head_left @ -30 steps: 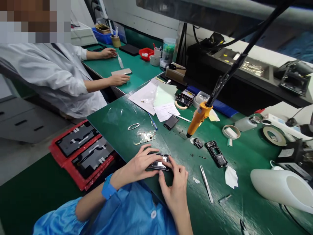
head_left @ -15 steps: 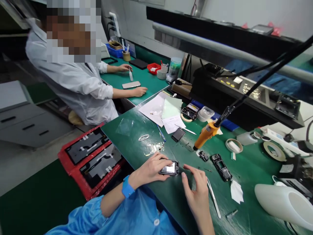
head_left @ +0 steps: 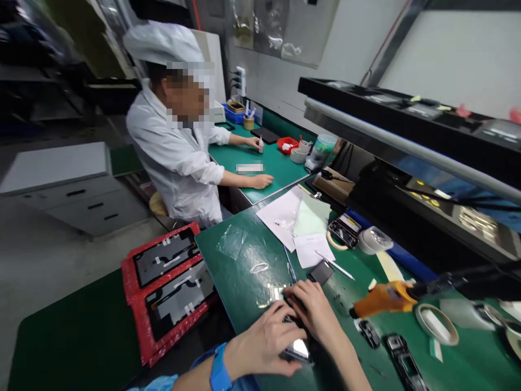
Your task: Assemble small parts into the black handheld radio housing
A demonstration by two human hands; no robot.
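Note:
My left hand [head_left: 266,339] is closed around a small phone-like handheld device [head_left: 299,350] with a bright screen, its fingers lying across the top and the thumb along the near side. My right hand [head_left: 317,312] is at the device's far end, fingers bent over it and touching my left fingers; its fingertips are partly hidden. Just beyond the hands lies a small group of circuit boards [head_left: 268,296]. A dark flat screen panel [head_left: 321,272] is past my right hand. An orange electric screwdriver [head_left: 382,300] hangs to the right.
A black housing part [head_left: 405,361], a smaller black part [head_left: 369,333] and a tape roll [head_left: 437,324] lie at right. Papers [head_left: 285,217], a blue pen [head_left: 290,263] and a white cable loop [head_left: 259,268] are farther back. A co-worker [head_left: 175,157] sits beyond a red padded tray [head_left: 140,320].
The view has turned left. My right hand, apart from the device before, has moved onto its far end. My left hand stays on the device.

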